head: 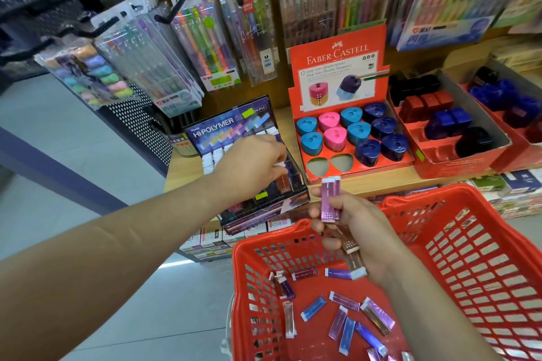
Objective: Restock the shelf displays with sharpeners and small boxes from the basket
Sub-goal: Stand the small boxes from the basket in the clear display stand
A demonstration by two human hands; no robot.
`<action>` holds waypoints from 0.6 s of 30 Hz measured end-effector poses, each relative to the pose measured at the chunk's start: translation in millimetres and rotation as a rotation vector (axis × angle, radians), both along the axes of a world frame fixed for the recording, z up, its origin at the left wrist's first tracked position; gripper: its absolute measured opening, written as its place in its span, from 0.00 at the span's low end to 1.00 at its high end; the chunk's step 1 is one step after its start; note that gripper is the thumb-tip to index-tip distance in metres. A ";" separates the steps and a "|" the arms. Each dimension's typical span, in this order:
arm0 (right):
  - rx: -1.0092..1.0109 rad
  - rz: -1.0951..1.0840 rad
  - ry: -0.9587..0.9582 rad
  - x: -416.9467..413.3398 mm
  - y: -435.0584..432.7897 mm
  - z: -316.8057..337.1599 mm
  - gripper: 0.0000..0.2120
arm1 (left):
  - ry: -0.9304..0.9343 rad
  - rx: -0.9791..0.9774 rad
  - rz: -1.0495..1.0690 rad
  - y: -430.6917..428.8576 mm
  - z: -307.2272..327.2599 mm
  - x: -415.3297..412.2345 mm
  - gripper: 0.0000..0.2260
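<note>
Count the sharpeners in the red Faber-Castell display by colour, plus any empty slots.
Light blue sharpeners: 4
Pink sharpeners: 2
Dark blue sharpeners: 4
Empty slots: 2
Total: 10 sharpeners in the Faber-Castell display.

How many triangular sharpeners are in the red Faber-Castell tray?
10, all in the Faber-Castell tray: four light-blue sharpeners in the first and third columns, two pink sharpeners between, four dark-blue sharpeners at right. Two front slots are empty; none seems hidden.
</note>
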State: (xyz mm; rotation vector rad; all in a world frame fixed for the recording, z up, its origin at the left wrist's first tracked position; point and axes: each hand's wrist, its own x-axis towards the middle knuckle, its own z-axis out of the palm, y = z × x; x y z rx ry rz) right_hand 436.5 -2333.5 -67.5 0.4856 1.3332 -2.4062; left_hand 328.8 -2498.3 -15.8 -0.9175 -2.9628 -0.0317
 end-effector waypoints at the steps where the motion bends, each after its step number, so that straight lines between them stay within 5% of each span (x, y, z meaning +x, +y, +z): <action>1: 0.008 0.007 0.011 -0.3 0.2 0.6 0.11 | -0.002 -0.005 -0.001 0.1 -2.5 -0.5 0.11; 8: 0.110 0.053 0.102 0.7 -1.3 -0.3 0.12 | -0.148 0.237 0.164 4.7 5.6 2.6 0.09; 11: 0.122 0.034 0.118 2.7 -2.4 2.9 0.10 | -0.572 0.583 0.288 10.8 23.8 10.3 0.09; 14: 0.129 0.043 0.132 4.6 -5.9 4.9 0.09 | -0.856 0.590 0.246 14.6 32.1 22.7 0.08; 18: 0.031 -0.026 0.042 2.3 -9.2 7.1 0.12 | -0.789 0.659 0.293 3.2 53.3 18.3 0.02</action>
